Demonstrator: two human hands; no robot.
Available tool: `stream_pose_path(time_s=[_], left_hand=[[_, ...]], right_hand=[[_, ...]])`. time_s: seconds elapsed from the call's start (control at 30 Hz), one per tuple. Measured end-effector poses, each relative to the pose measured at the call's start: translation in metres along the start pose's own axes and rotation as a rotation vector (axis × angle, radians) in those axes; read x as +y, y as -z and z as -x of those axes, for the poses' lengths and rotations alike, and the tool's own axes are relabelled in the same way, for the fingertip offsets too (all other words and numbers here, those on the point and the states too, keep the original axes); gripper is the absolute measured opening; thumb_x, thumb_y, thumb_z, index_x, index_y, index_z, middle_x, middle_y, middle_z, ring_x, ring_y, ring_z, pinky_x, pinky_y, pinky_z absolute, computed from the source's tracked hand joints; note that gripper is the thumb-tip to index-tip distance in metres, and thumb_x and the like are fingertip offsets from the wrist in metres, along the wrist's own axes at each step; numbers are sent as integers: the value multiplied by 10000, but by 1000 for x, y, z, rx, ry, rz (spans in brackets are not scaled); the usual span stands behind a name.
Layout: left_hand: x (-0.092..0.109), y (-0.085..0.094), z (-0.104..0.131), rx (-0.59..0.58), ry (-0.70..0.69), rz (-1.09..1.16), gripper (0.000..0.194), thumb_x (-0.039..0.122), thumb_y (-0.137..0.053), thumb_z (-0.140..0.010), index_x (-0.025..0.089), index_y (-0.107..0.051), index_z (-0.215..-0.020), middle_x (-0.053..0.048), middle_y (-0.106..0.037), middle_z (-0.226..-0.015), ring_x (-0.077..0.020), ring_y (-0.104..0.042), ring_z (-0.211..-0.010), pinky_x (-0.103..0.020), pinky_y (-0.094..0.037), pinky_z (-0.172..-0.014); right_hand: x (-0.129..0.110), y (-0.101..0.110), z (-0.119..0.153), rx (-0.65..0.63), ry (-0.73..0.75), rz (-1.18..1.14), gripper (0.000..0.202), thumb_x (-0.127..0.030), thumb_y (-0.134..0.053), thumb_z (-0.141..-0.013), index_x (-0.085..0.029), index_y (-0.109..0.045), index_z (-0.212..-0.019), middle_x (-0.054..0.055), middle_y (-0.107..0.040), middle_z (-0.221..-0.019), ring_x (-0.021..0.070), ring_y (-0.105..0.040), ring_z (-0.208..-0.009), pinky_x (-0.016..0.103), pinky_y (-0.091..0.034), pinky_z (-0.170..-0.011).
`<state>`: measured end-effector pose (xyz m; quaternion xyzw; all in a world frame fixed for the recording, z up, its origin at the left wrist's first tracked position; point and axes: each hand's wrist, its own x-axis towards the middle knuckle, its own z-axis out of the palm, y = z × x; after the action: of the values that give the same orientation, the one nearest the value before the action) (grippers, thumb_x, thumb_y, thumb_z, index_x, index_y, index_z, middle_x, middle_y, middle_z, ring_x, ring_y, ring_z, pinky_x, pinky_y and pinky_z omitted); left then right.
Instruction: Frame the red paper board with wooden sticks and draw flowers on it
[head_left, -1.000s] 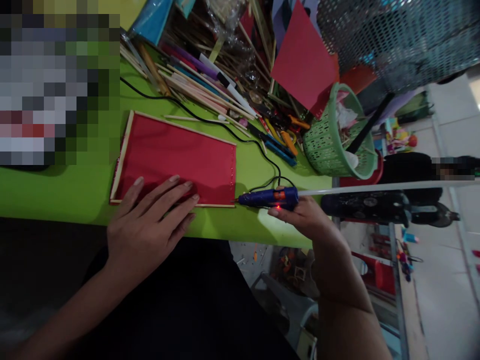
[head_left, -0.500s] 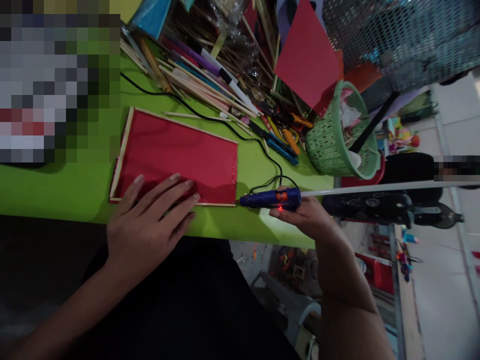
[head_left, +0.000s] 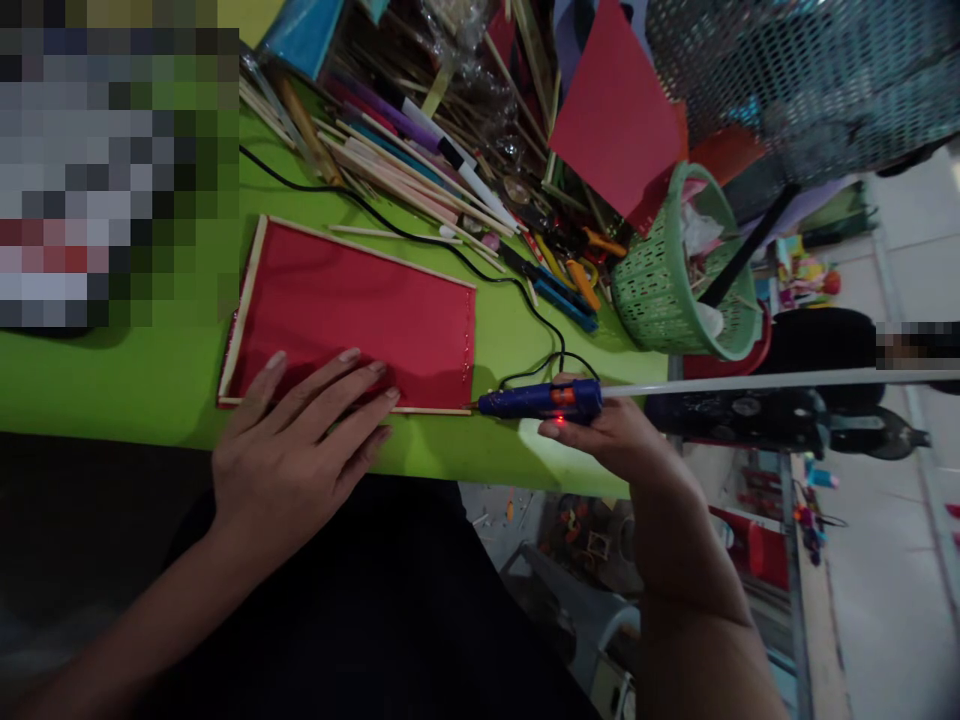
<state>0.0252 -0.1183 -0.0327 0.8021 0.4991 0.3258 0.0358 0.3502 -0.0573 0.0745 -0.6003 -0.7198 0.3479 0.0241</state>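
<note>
A red rectangular sheet (head_left: 360, 300) lies on the green table, with thin wooden sticks along three of its edges and a shiny line of glue down its right edge. Spread across its lower left part is my left hand (head_left: 300, 430), fingers apart and pressing flat. My right hand (head_left: 607, 430) is wrapped round a blue glue gun (head_left: 536, 399) with a red light lit. The gun's nozzle touches or nearly touches the sheet's lower right corner, at the end of the bottom stick. A long white glue stick (head_left: 697, 384) juts from the gun's back.
Behind the sheet runs a black cord (head_left: 360, 203), beside loose sticks (head_left: 420, 185), pens and a blue cutter (head_left: 562, 298). A green basket (head_left: 652, 270) stands at the right. The green table's (head_left: 135, 385) front edge is close to my lap.
</note>
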Motion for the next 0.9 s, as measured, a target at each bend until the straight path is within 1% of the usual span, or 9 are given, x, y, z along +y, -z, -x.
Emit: stream_pose_path(time_s=[0.13,0.27,0.37,0.43,0.57,0.67,0.73,0.8,0.9], left_hand=[[0,0,1,-3,5,10,442,201,-677,-944,290,-636,-1375,-48,-658,-1458,-292,-626,-1347,-547,-366,-1240],[0,-2,2,-4,6,8,444,193,-690,-932,273,-645,-1366,-58,-660,-1456,-294,-620,-1354,-540,-358,-1246],[1,-2,3,-15,8,-6,436,193,-696,-929,266,-648,-1356,-60,-657,-1460,-296,-619,-1355,-553,-358,-1244],[0,-2,3,-19,4,-8,428,193,-697,-930,255,-649,-1351,-64,-661,-1453,-296,-624,-1350,-559,-360,-1242],[0,-1,3,-12,2,2,441,191,-702,-925,256,-647,-1358,-61,-659,-1456,-294,-615,-1361,-549,-353,-1250],[-1,-1,3,-19,2,1,455,192,-699,-927,258,-638,-1373,-61,-655,-1461,-294,-613,-1363,-555,-350,-1251],[-1,-1,3,-23,0,0,449,193,-697,-929,259,-640,-1370,-61,-656,-1460,-294,-612,-1364,-557,-353,-1248],[-1,-1,2,-17,0,2,438,193,-697,-931,260,-645,-1361,-60,-656,-1460,-291,-612,-1364,-550,-355,-1248],[0,0,2,-5,0,2,429,184,-702,-927,252,-653,-1348,-60,-659,-1456,-287,-616,-1359,-540,-352,-1251]], right_hand=[[0,1,0,3,-8,4,364,-571,-757,-828,-212,-706,-850,22,-677,-803,198,-605,-721,322,-484,-712],[1,2,0,3,10,-8,381,-591,-755,-835,-213,-710,-847,24,-689,-826,199,-622,-739,319,-485,-719],[3,2,-1,-23,27,-2,376,-596,-749,-846,-223,-738,-883,30,-716,-880,208,-647,-771,328,-496,-745],[6,2,-2,-13,35,4,384,-605,-744,-847,-226,-749,-904,38,-725,-909,218,-656,-794,338,-503,-762],[10,0,-5,56,30,-4,419,-633,-730,-842,-216,-733,-885,46,-700,-884,221,-641,-782,345,-504,-752],[9,-1,-6,86,31,-8,411,-618,-735,-840,-207,-716,-862,44,-680,-865,215,-627,-775,344,-500,-755],[6,-1,-5,81,25,-1,390,-592,-745,-839,-203,-707,-850,38,-671,-841,208,-619,-759,335,-496,-743],[4,0,-4,50,25,1,370,-570,-751,-841,-202,-710,-853,32,-674,-832,202,-621,-750,326,-495,-738],[5,0,-2,34,32,-20,381,-581,-747,-843,-202,-717,-859,28,-680,-832,199,-626,-751,317,-500,-731]])
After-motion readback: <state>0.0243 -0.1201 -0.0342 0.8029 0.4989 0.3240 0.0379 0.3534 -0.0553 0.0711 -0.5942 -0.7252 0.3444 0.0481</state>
